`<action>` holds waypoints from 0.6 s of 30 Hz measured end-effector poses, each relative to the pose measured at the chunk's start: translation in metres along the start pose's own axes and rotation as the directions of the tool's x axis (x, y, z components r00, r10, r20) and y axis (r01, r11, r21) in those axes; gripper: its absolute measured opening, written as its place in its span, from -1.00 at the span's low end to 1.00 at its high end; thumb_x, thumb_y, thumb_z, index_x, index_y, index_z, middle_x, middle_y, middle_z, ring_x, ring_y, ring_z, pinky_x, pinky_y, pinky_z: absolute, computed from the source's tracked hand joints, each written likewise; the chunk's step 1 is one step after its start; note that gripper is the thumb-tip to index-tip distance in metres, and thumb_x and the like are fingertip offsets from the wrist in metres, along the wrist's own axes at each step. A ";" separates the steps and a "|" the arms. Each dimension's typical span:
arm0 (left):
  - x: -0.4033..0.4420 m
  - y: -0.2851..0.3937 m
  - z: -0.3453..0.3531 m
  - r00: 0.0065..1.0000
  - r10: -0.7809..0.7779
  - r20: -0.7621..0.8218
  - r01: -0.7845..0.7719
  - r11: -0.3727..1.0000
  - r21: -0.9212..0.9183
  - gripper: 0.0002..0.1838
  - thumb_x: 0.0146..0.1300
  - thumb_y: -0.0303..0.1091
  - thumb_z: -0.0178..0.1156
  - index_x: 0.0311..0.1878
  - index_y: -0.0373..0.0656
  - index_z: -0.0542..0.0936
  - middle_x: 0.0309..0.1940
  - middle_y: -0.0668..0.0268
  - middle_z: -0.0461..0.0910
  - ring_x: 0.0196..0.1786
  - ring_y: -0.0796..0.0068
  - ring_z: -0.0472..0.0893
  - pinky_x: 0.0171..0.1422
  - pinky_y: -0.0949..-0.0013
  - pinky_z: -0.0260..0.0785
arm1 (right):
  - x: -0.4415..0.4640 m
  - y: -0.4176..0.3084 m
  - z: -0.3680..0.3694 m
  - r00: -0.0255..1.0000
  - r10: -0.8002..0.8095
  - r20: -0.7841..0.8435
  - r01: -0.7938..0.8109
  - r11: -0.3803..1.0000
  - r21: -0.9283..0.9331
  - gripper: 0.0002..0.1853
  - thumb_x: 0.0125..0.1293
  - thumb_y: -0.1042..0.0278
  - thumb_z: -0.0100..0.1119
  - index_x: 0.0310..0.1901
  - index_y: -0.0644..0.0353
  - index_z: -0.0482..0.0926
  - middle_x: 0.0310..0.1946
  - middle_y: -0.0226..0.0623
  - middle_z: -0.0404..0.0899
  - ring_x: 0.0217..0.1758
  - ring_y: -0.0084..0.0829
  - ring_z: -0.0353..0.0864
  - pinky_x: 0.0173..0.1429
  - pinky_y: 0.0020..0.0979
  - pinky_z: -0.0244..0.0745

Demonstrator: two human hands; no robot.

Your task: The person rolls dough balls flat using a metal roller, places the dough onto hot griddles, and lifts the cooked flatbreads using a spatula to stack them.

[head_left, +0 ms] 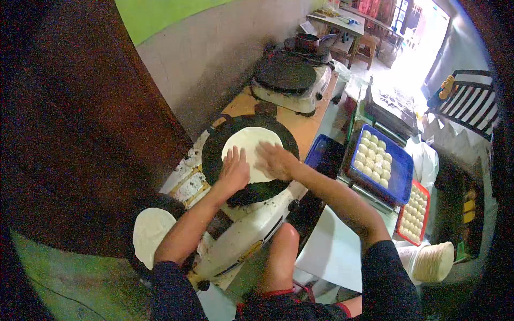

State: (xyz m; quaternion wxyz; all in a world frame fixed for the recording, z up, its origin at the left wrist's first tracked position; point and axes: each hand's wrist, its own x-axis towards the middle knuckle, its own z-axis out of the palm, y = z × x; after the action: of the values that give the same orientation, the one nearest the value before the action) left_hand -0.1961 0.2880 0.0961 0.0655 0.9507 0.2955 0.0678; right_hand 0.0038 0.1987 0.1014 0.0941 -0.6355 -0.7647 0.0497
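Observation:
A round, pale sheet of flatbread dough (pixel 251 140) lies on a black griddle (pixel 214 152) set on a white gas stove (pixel 251 230). My left hand (pixel 234 170) rests on the lower left part of the dough, fingers stretched out and slightly spread. On its right side my right hand (pixel 274 161) lies flat, palm down, fingers extended. Neither hand grips anything. A second round flatbread (pixel 152 235) sits on a dark round surface at the lower left, beside my left forearm.
Farther along the counter stands another stove with a black griddle (pixel 285 74), and a saucepan (pixel 307 43) behind it. On the right, a blue tray (pixel 397 184) and a red tray (pixel 426 200) hold several dough balls. A stack of flatbreads (pixel 433 262) lies below them.

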 end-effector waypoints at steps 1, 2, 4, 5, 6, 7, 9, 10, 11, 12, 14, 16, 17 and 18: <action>-0.010 -0.007 -0.008 0.989 -0.010 0.148 0.012 1.000 -0.014 -0.39 0.26 -0.26 0.19 0.33 -0.40 0.44 0.38 -0.22 0.33 0.51 -0.25 0.22 0.59 -0.24 -0.02 | -0.026 -0.007 0.011 1.000 0.008 0.007 -0.008 1.000 0.025 -0.28 0.54 -0.21 -0.19 0.41 0.30 0.32 0.51 0.07 0.19 0.51 0.04 0.28 0.56 -0.07 0.19; -0.018 -0.006 -0.023 0.977 -0.040 0.209 0.020 0.995 0.096 -0.43 0.24 -0.26 0.20 0.28 -0.38 0.50 0.35 -0.17 0.38 0.52 -0.19 0.23 0.60 -0.26 -0.06 | -0.050 -0.015 0.024 1.000 0.019 0.011 -0.019 0.999 0.051 -0.30 0.55 -0.21 -0.19 0.37 0.29 0.39 0.48 0.06 0.26 0.45 0.05 0.36 0.52 -0.09 0.26; -0.027 -0.001 -0.054 0.944 -0.117 0.310 0.013 0.948 0.317 -0.51 0.21 -0.25 0.23 0.17 -0.32 0.61 0.30 -0.05 0.48 0.53 -0.08 0.25 0.61 -0.28 -0.15 | -0.082 -0.044 -0.005 0.995 0.002 0.104 -0.012 0.995 0.101 -0.34 0.55 -0.20 -0.21 0.27 0.28 0.51 0.40 0.02 0.38 0.36 0.02 0.45 0.48 -0.06 0.29; -0.026 -0.004 -0.056 0.955 -0.125 0.270 0.021 0.933 0.360 -0.53 0.21 -0.23 0.24 0.14 -0.29 0.64 0.30 -0.03 0.50 0.54 -0.06 0.24 0.61 -0.32 -0.23 | -0.083 -0.059 -0.035 0.963 -0.006 0.268 -0.035 0.989 0.146 -0.35 0.55 -0.20 -0.21 0.24 0.26 0.53 0.37 0.01 0.42 0.35 0.00 0.47 0.50 -0.04 0.26; -0.023 -0.007 -0.057 0.964 -0.130 0.233 0.025 0.914 0.405 -0.54 0.20 -0.21 0.25 0.12 -0.25 0.67 0.29 -0.01 0.51 0.55 -0.05 0.23 0.61 -0.35 -0.31 | -0.076 -0.063 -0.036 0.984 -0.007 0.180 -0.018 0.990 0.139 -0.34 0.56 -0.21 -0.22 0.23 0.27 0.54 0.35 0.02 0.44 0.36 0.00 0.47 0.52 -0.03 0.23; -0.020 -0.008 -0.055 0.972 -0.131 0.196 0.029 0.893 0.450 -0.56 0.20 -0.18 0.27 0.09 -0.22 0.70 0.29 0.01 0.53 0.56 -0.04 0.22 0.61 -0.39 -0.39 | -0.068 -0.067 -0.031 0.996 -0.008 0.090 -0.004 0.991 0.132 -0.33 0.56 -0.22 -0.24 0.21 0.28 0.55 0.33 0.03 0.46 0.37 -0.01 0.46 0.54 -0.02 0.20; -0.007 0.000 -0.052 0.935 -0.102 0.339 -0.076 0.877 0.475 -0.57 0.22 -0.17 0.25 0.11 -0.17 0.71 0.35 0.02 0.49 0.58 -0.05 0.19 0.59 -0.42 -0.52 | -0.048 -0.076 -0.004 0.978 0.026 -0.206 0.009 0.986 0.166 -0.31 0.57 -0.24 -0.29 0.16 0.30 0.57 0.27 0.06 0.51 0.40 -0.02 0.44 0.58 0.01 0.11; 0.001 0.006 -0.054 0.909 -0.092 0.406 -0.128 0.866 0.483 -0.57 0.23 -0.16 0.24 0.12 -0.14 0.71 0.38 0.03 0.47 0.59 -0.06 0.17 0.58 -0.44 -0.58 | -0.047 -0.084 0.003 0.995 -0.007 -0.101 0.028 0.977 0.212 -0.30 0.57 -0.24 -0.30 0.16 0.31 0.56 0.27 0.07 0.51 0.42 -0.02 0.42 0.59 0.01 0.10; 0.006 0.017 -0.068 0.787 -0.224 0.575 -0.101 0.873 0.478 -0.60 0.26 -0.23 0.19 0.14 -0.11 0.71 0.42 0.03 0.43 0.60 -0.10 0.14 0.56 -0.48 -0.60 | -0.047 -0.091 0.008 0.999 -0.044 0.002 0.043 0.965 0.258 -0.30 0.57 -0.24 -0.31 0.15 0.31 0.56 0.27 0.08 0.51 0.43 -0.02 0.40 0.59 0.01 0.09; 0.005 0.014 -0.071 0.863 -0.222 0.453 -0.067 0.840 0.539 -0.63 0.26 -0.22 0.18 0.07 -0.09 0.74 0.37 0.04 0.47 0.58 -0.09 0.17 0.56 -0.51 -0.55 | -0.047 -0.095 0.007 0.991 -0.089 0.103 0.054 0.951 0.304 -0.29 0.56 -0.25 -0.31 0.15 0.32 0.55 0.27 0.09 0.51 0.45 -0.02 0.39 0.60 0.01 0.08; -0.004 -0.002 -0.070 0.962 -0.187 0.198 0.024 0.781 0.624 -0.68 0.25 -0.18 0.17 -0.05 -0.06 0.78 0.25 0.05 0.56 0.53 -0.09 0.25 0.54 -0.56 -0.45 | -0.079 -0.109 -0.050 0.957 -0.135 0.257 0.026 0.921 0.389 -0.33 0.58 -0.19 -0.28 0.16 0.32 0.54 0.31 0.09 0.47 0.45 -0.03 0.40 0.61 0.03 0.04; -0.006 0.010 -0.105 0.994 -0.087 0.065 0.034 0.817 0.575 -0.64 0.26 -0.18 0.16 0.00 -0.14 0.74 0.33 0.02 0.49 0.54 -0.08 0.23 0.55 -0.54 -0.39 | -0.148 -0.099 -0.060 0.989 -0.135 -0.060 0.144 0.789 0.598 -0.38 0.59 -0.15 -0.24 0.13 0.32 0.56 0.27 0.08 0.52 0.42 -0.04 0.44 0.62 0.04 0.02; -0.011 0.036 -0.132 0.998 -0.051 0.024 0.031 0.849 0.527 -0.63 0.27 -0.22 0.15 0.05 -0.17 0.72 0.34 -0.01 0.47 0.53 -0.09 0.24 0.55 -0.53 -0.36 | -0.180 -0.090 -0.067 0.996 -0.022 -0.091 0.072 0.804 0.590 -0.42 0.59 -0.09 -0.21 0.12 0.33 0.58 0.24 0.06 0.56 0.39 -0.02 0.48 0.60 0.00 0.09; -0.014 0.059 -0.143 1.000 -0.021 -0.020 0.028 0.879 0.475 -0.61 0.28 -0.26 0.13 0.10 -0.20 0.70 0.35 -0.04 0.46 0.53 -0.10 0.25 0.55 -0.51 -0.32 | -0.213 -0.079 -0.073 0.989 0.088 -0.121 -0.001 0.812 0.583 -0.46 0.60 -0.03 -0.17 0.11 0.34 0.60 0.21 0.04 0.59 0.35 -0.01 0.51 0.58 -0.05 0.16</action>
State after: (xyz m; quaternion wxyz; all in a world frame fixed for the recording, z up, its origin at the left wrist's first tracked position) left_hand -0.1987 0.2446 0.2447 -0.1710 0.9333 0.3157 -0.0008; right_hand -0.0202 -0.0279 0.1710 0.3368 -0.5958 -0.6893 0.2377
